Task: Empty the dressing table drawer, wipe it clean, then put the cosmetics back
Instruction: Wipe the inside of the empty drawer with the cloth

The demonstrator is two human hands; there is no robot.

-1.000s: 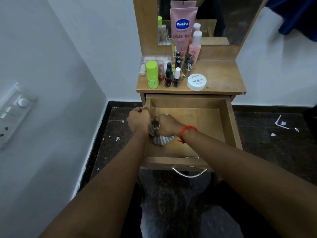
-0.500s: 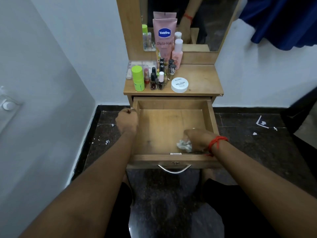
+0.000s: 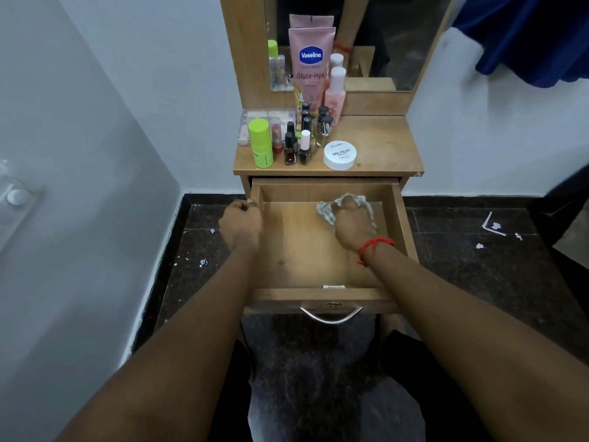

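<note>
The wooden drawer (image 3: 401, 224) is pulled out and holds nothing but my right hand and a cloth. My right hand (image 3: 352, 226) grips a crumpled grey-white cloth (image 3: 328, 210) against the drawer floor near the back right. My left hand (image 3: 242, 223) curls over the drawer's left wall near its back corner. The cosmetics stand on the tabletop (image 3: 382, 148): a pink Vaseline tube (image 3: 310, 65), a pink bottle (image 3: 335, 90), a green stick (image 3: 260, 143), several nail polish bottles (image 3: 299, 145) and a white nail polish remover jar (image 3: 339, 155).
A mirror (image 3: 398, 36) rises behind the tabletop. A white wall runs close on the left with a switch plate (image 3: 16, 196). The dark stone floor (image 3: 478, 266) carries scraps of paper. A blue cloth (image 3: 526, 36) hangs at top right. The drawer's metal handle (image 3: 330, 317) faces me.
My right hand has carried the cloth from the front left, to the front right, then up to the back right of the drawer. My left hand has stayed on the left wall.
</note>
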